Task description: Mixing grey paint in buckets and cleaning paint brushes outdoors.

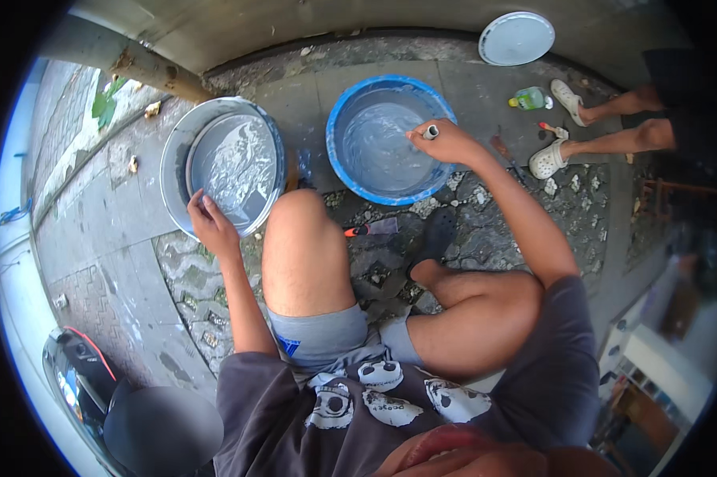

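Note:
My right hand (447,145) is closed in a fist around a pale, hollow-ended stick (431,132), above the right side of a blue basin (344,176). Grey, wet, swirled liquid (378,143) lies inside the basin; the stick's lower part is hidden by my hand. On the left, a white bucket (175,151) holds shiny grey liquid (239,163). My left hand (213,226) hangs at that bucket's near rim, fingers loosely bent and apart, with nothing visible in them. A scraper with an orange and black handle (360,231) rests on the paving between my legs.
A white round lid (517,38) leans by the far wall. Beyond my right arm lie a bottle with a yellow-green cap (531,98) and a red-handled brush (551,129). Another person's feet in pale clogs (547,159) stand there. A dark motorbike (76,381) is at lower left.

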A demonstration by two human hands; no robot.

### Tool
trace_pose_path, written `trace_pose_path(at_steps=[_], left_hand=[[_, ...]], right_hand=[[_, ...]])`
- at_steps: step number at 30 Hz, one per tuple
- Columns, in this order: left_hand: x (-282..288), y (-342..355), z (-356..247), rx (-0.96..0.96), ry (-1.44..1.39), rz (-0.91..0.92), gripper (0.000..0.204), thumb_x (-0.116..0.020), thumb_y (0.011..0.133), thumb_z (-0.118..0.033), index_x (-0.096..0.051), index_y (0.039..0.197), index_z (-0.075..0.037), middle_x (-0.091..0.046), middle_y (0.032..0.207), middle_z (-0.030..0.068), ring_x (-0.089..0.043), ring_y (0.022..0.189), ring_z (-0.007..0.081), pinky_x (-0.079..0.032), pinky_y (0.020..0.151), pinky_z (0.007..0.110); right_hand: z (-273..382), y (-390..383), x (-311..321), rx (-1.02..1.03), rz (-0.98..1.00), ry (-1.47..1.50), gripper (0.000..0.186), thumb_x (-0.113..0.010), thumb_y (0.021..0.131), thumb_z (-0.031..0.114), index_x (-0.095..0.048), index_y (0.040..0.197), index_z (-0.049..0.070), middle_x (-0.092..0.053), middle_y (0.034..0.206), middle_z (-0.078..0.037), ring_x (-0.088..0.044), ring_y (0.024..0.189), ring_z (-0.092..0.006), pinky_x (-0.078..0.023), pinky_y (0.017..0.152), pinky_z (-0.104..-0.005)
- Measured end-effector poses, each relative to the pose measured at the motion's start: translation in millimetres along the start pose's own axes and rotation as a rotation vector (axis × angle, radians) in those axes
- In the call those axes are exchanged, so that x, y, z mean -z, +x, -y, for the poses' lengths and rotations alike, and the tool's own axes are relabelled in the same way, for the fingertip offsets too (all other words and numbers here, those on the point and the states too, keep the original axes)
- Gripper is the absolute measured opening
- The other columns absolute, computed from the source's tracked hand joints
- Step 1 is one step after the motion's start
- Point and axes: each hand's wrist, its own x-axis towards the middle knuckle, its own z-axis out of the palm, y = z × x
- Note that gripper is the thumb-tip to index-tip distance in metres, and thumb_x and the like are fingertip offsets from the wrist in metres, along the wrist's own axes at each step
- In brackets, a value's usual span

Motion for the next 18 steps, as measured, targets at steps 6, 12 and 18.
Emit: trace_pose_path(at_steps=[6, 12, 18], left_hand=[[2, -4, 1, 0.023, 0.019, -0.013, 0.030, -0.050, 0.106, -0.025, -0.062, 0.116, 0.001, -0.058, 0.082, 0.0061, -0.050, 0.069, 0.0137, -0.042, 0.064, 0.030], [1, -7, 5, -0.028, -0.010, -0.010, 0.031, -0.047, 0.106, -0.024, -0.061, 0.117, 0.002, -0.066, 0.096, 0.0134, -0.060, 0.083, 0.0218, -0.048, 0.076, 0.033], [1, -10, 1, 0.029, 0.050, 0.016, 0.036, -0.044, 0.108, -0.028, -0.061, 0.118, 0.002, -0.066, 0.103, 0.0161, -0.061, 0.089, 0.0265, -0.048, 0.081, 0.036]], right_hand=[[7, 5, -23, -0.194, 0.111, 0.444, 0.047, -0.059, 0.098, 0.043, -0.060, 0.073, 0.003, -0.056, 0.061, -0.009, -0.061, 0.061, -0.0193, -0.048, 0.061, -0.0385], [-16, -2, -15, 0.219, -0.276, 0.045, 0.043, -0.059, 0.098, 0.043, -0.067, 0.083, 0.004, -0.065, 0.069, -0.012, -0.064, 0.065, -0.0230, -0.050, 0.065, -0.0395], [26, -7, -21, -0.110, 0.112, 0.371, 0.043, -0.058, 0.098, 0.044, -0.069, 0.084, 0.005, -0.066, 0.071, -0.013, -0.064, 0.067, -0.0243, -0.050, 0.069, -0.0398]])
